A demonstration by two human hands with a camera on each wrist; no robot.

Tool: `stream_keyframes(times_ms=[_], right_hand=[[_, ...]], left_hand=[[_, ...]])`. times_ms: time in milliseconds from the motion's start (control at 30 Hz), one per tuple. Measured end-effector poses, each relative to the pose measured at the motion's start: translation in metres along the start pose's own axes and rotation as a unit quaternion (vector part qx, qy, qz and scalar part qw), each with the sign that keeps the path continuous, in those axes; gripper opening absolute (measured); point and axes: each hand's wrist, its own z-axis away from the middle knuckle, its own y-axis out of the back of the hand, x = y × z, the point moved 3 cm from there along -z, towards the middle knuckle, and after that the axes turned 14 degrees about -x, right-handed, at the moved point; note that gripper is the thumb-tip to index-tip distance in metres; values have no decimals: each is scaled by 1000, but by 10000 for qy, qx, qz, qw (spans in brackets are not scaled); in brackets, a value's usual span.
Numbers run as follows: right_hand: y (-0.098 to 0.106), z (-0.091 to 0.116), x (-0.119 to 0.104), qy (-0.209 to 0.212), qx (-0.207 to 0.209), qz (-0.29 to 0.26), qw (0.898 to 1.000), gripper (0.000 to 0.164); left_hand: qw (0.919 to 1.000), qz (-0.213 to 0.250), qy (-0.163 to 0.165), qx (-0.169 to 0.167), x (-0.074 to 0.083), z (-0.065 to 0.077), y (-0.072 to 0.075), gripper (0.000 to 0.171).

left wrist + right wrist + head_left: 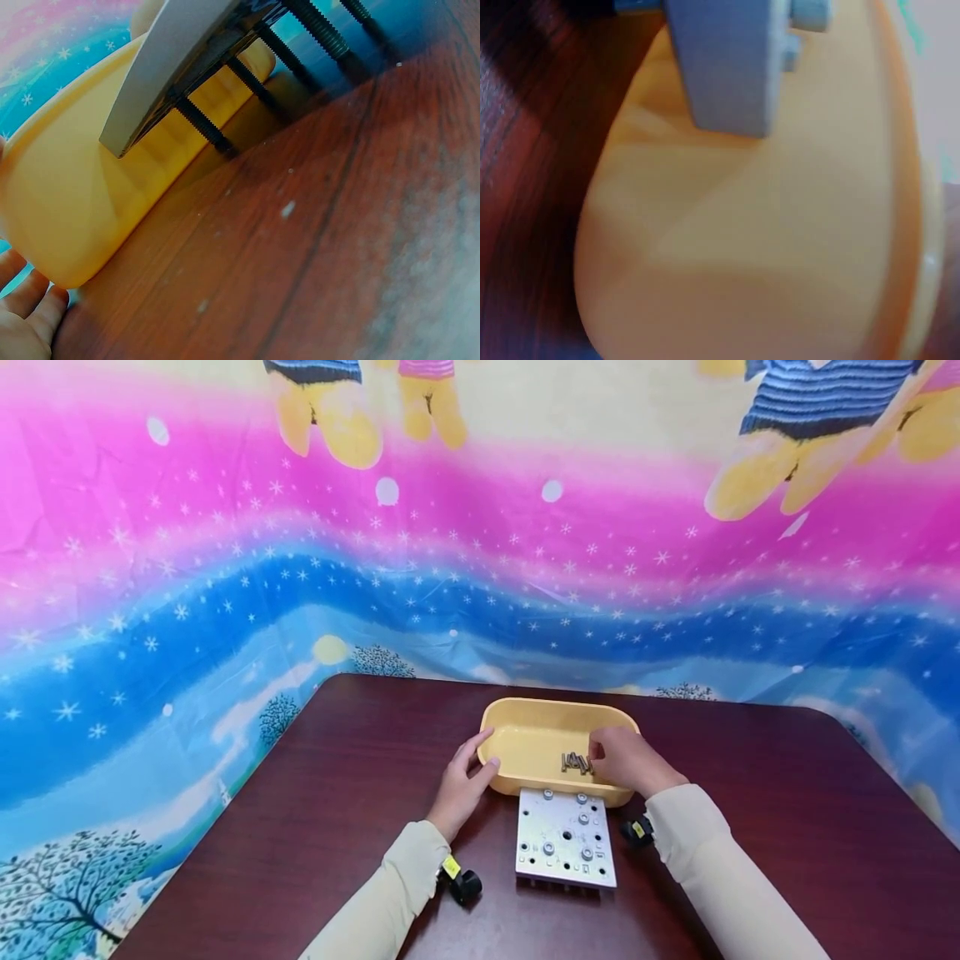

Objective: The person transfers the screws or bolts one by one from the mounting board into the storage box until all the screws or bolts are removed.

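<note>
A yellow plastic tray (525, 781) stands on the table, with several small metal bolts (573, 762) lying loose inside it. My left hand (459, 787) holds the tray's left end, thumb and fingers at its rim. My right hand (626, 758) reaches into the tray from the right, fingers bent down at the bolts; whether it pinches one is hidden. Before the tray is a silver metal plate (551, 822) with drilled holes. Several bolts sit in it, heads up, and their threaded shanks (199, 124) stick out underneath. The right wrist view shows the tray wall (742, 225), not the hand.
The dark red-brown wooden table (360, 760) carries the tray and plate. A colourful printed cloth (450, 568) hangs behind the far edge. Small black cameras on the left wrist (465, 887) and right wrist (637, 831) sit low on either side of the plate.
</note>
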Motion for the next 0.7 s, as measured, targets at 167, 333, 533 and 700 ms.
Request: stream_keyframes(times_ms=[167, 333, 533, 700], right_hand=[[7, 12, 2, 29, 626, -254, 9977, 4], [6, 21, 8, 406, 1198, -794, 9888, 14], [-2, 36, 18, 549, 2137, -1409, 9651, 23], [-10, 50, 32, 346, 2993, -1826, 9359, 27]], left_hand=[[10000, 21, -4, 11, -1, 0, 0, 50], [10000, 33, -68, 15, -2, -1, 1, 49], [9999, -30, -53, 106, -16, -8, 4, 49], [9998, 30, 161, 59, -33, -16, 2, 51]])
